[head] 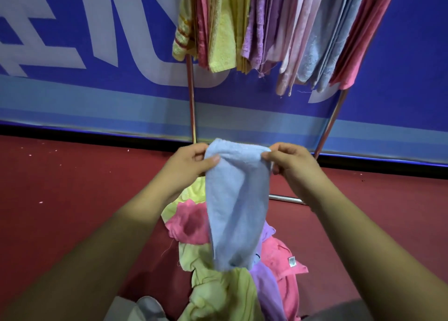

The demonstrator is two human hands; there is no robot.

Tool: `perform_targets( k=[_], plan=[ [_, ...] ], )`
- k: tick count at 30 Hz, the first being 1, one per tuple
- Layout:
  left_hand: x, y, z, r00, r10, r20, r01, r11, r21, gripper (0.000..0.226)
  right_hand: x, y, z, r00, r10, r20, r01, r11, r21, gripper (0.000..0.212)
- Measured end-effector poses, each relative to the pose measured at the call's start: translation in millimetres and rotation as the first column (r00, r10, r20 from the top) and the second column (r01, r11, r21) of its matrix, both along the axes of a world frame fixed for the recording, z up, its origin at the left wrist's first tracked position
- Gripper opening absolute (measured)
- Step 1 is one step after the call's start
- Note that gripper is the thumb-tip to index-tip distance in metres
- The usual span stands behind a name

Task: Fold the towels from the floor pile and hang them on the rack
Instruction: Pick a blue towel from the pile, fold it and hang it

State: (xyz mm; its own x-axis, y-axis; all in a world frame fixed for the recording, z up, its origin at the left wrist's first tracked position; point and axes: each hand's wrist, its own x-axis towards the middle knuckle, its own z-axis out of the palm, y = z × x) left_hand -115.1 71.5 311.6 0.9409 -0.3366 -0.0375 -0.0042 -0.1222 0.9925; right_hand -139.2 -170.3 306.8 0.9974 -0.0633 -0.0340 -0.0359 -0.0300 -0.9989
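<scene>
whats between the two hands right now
The light blue towel: its top edge spans from the left hand to the right hand, both pinching it. Head view.

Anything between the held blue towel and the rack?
Nothing visible. The left hand and right hand pinch the blue towel above the floor pile; open air from it to the rack. Hung towels crowd the rack and its bar is out of frame, so a free slot is unconfirmed.

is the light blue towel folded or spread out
Folded: the light blue terry towel hangs as a narrow doubled strip, left hand and right hand pinching its top.
</scene>
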Motion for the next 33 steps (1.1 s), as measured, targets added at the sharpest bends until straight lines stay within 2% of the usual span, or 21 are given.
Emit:
perform_targets(
  k=[2, 5, 9, 12, 15, 17, 19, 20, 22, 24, 25, 26, 27, 28, 30, 31, 33],
  plan=[
    [2, -2, 0, 0.999, 0.035, 0.038, -0.035, 0.999, -0.022, 0.014, -5, 8, -3, 0.996, 0.065, -0.056, -0.067, 0.997, -0.034, 0.014],
    [1, -10, 0, 0.990, -0.048, 0.134, 0.036, 0.995, 0.089, 0.025, -8, 21, -4, 0.983, 0.171, -0.062, -0.167, 0.984, 0.065, 0.004],
    [-1, -15, -4, 0.970, -0.167, 0.176, 0.125, 0.966, 0.226, 0.015, -10, 27, -3, 0.968, 0.246, -0.046, -0.240, 0.965, 0.101, 0.018],
    [1, -14, -7, 0.967, -0.187, 0.175, 0.134, 0.952, 0.275, 0.017, -11, 28, -1, 0.986, 0.168, -0.002, -0.168, 0.986, 0.018, 0.004],
    [6, -9, -9, 0.946, -0.235, 0.224, 0.118, 0.891, 0.438, 0.024, -6, 24, 2, 0.998, 0.015, 0.068, -0.008, 0.994, -0.110, 0.010],
    [9, -4, -11, 0.910, -0.361, 0.203, 0.134, 0.721, 0.679, 0.032, -1, 18, 2, 0.990, -0.113, 0.084, 0.123, 0.984, -0.130, 0.012],
    [14, 6, -18, 0.885, -0.464, 0.035, 0.197, 0.442, 0.875, 0.036, 3, 10, -2, 0.969, -0.236, 0.079, 0.244, 0.962, -0.124, 0.015],
    [16, 12, -22, 0.885, -0.460, -0.074, 0.234, 0.300, 0.925, 0.032, 4, 7, -5, 0.953, -0.292, 0.076, 0.299, 0.947, -0.119, 0.016],
    [18, 22, -29, 0.885, -0.391, -0.251, 0.305, 0.082, 0.949, 0.023, 6, 1, -11, 0.920, -0.385, 0.071, 0.391, 0.912, -0.124, 0.015],
    [18, 27, -32, 0.884, -0.350, -0.310, 0.327, -0.012, 0.945, 0.023, 7, -5, -14, 0.891, -0.450, 0.066, 0.455, 0.882, -0.121, 0.012],
    [18, 26, -32, 0.889, -0.366, -0.275, 0.292, -0.007, 0.956, 0.024, 8, -7, -14, 0.881, -0.469, 0.064, 0.473, 0.873, -0.115, 0.011],
    [18, 24, -31, 0.904, -0.378, -0.197, 0.232, 0.047, 0.972, 0.024, 7, -9, -14, 0.877, -0.477, 0.066, 0.481, 0.869, -0.112, 0.011],
    [19, 21, -31, 0.923, -0.379, -0.075, 0.144, 0.159, 0.977, 0.025, 7, -9, -14, 0.877, -0.475, 0.071, 0.480, 0.869, -0.118, 0.010],
    [18, 18, -29, 0.937, -0.345, 0.054, 0.058, 0.308, 0.950, 0.023, 7, -9, -14, 0.882, -0.465, 0.075, 0.471, 0.873, -0.122, 0.010],
    [16, 9, -23, 0.941, -0.213, 0.264, -0.084, 0.608, 0.789, 0.014, 7, -7, -14, 0.897, -0.437, 0.068, 0.442, 0.891, -0.102, 0.010],
    [14, 3, -18, 0.945, -0.126, 0.302, -0.121, 0.723, 0.681, 0.007, 7, -5, -15, 0.907, -0.417, 0.060, 0.421, 0.902, -0.090, 0.010],
    [6, -5, -7, 0.976, 0.032, 0.215, -0.117, 0.909, 0.399, 0.020, 6, -1, -15, 0.930, -0.363, 0.051, 0.366, 0.927, -0.078, 0.010]
  ],
)
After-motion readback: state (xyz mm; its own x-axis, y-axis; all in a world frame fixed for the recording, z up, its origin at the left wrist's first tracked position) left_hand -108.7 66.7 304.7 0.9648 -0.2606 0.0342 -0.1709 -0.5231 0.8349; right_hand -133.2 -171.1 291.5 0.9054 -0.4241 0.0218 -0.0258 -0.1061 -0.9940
